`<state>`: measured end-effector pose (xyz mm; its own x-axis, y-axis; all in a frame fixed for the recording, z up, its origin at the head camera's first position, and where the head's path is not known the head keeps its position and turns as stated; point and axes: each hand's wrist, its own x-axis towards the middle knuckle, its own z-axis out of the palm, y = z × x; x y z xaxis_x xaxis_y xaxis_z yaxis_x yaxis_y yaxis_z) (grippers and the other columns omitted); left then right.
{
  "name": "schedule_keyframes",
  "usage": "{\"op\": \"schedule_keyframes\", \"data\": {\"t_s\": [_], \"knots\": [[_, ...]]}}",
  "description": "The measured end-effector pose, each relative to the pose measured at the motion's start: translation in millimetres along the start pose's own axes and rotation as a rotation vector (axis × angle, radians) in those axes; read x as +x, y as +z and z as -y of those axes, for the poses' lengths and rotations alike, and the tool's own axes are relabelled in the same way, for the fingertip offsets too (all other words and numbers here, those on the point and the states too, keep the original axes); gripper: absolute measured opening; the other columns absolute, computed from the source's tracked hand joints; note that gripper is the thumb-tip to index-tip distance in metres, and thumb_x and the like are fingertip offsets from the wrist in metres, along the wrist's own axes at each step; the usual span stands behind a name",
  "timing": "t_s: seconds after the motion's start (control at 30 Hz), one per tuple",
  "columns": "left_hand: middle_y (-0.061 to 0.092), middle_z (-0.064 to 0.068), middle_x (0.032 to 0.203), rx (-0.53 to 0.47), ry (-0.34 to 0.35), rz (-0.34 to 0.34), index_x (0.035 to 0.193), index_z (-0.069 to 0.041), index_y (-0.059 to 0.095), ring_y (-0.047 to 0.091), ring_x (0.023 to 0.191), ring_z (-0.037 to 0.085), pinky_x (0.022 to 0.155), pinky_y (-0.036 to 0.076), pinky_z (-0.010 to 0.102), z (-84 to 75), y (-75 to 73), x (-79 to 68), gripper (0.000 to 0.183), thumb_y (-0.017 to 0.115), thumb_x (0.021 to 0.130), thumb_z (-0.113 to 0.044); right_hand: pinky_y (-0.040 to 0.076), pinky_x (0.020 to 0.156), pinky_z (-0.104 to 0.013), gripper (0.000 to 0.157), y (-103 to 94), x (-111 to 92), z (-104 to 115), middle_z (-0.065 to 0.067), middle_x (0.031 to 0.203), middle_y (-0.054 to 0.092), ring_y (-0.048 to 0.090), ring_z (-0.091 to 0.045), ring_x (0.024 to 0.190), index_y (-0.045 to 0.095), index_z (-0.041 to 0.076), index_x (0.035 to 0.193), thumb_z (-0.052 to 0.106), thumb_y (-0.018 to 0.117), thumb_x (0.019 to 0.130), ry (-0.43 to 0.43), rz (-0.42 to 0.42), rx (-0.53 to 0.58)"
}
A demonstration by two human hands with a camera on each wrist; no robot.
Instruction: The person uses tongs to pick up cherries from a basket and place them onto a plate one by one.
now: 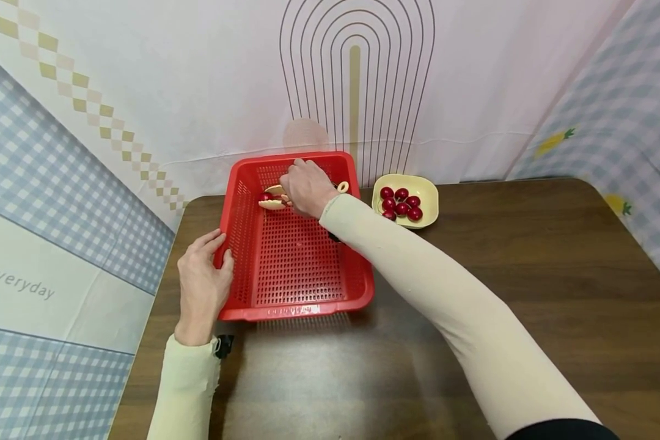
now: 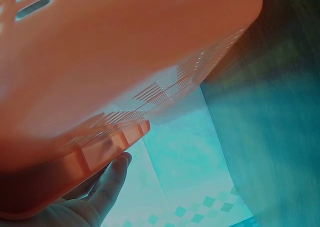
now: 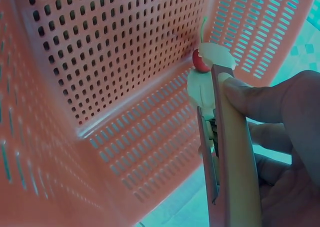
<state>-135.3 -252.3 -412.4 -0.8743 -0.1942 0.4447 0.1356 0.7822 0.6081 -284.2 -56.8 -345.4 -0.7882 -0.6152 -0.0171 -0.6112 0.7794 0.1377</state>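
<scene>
A red plastic basket (image 1: 299, 256) with slotted walls stands on the table, and my left hand (image 1: 203, 284) holds its left rim with fingers and thumb. Over the basket's far part, my right hand (image 1: 308, 188) grips a pair of cream tongs (image 3: 237, 157), thumb on the upper handle. Between the tongs' scalloped tips is a red cherry (image 3: 200, 61) with a green stem, close to the basket's wall in the right wrist view. The tongs' ring end (image 1: 343, 187) shows beyond the wrist in the head view.
Right of the basket, a pale yellow dish (image 1: 430, 205) holds several dark red cherries (image 1: 401, 209); the right forearm passes close in front of it. The wooden table (image 1: 528, 275) meets a printed cloth backdrop at the back, with checked cloth at both sides.
</scene>
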Motion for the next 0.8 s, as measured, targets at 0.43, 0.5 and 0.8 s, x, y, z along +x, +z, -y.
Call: {"op": "schedule_keyframes", "data": {"t_s": [0.43, 0.5, 0.8], "knots": [[0.067, 0.019, 0.135, 0.007, -0.021, 0.015, 0.124, 0.008, 0.070, 0.063, 0.125, 0.042, 0.100, 0.053, 0.058, -2.5, -1.2, -0.8, 0.034, 0.066, 0.092, -0.001, 0.050, 0.097, -0.037, 0.014, -7.0, -10.1, -5.2, -0.008, 0.104, 0.071, 0.059, -0.027, 0.105, 0.072, 0.011, 0.096, 0.008, 0.058, 0.093, -0.012, -0.008, -0.023], [0.067, 0.019, 0.136, 0.005, -0.026, 0.018, 0.125, 0.007, 0.070, 0.063, 0.125, 0.042, 0.100, 0.053, 0.059, -3.1, -1.2, -1.0, 0.034, 0.066, 0.092, -0.001, 0.049, 0.097, -0.037, 0.014, -9.4, -12.8, -5.7, -0.008, 0.103, 0.071, 0.059, -0.026, 0.104, 0.071, 0.011, 0.095, 0.008, 0.057, 0.093, -0.016, -0.012, -0.025], [0.068, 0.020, 0.133, 0.011, -0.003, -0.003, 0.123, 0.008, 0.070, 0.064, 0.124, 0.041, 0.101, 0.053, 0.056, -1.5, 0.6, -1.1, 0.033, 0.067, 0.091, -0.002, 0.048, 0.092, -0.036, 0.015, -18.6, -23.5, -8.1, -0.008, 0.099, 0.068, 0.056, -0.027, 0.105, 0.068, 0.011, 0.090, 0.007, 0.054, 0.094, -0.031, -0.034, -0.045]]}}
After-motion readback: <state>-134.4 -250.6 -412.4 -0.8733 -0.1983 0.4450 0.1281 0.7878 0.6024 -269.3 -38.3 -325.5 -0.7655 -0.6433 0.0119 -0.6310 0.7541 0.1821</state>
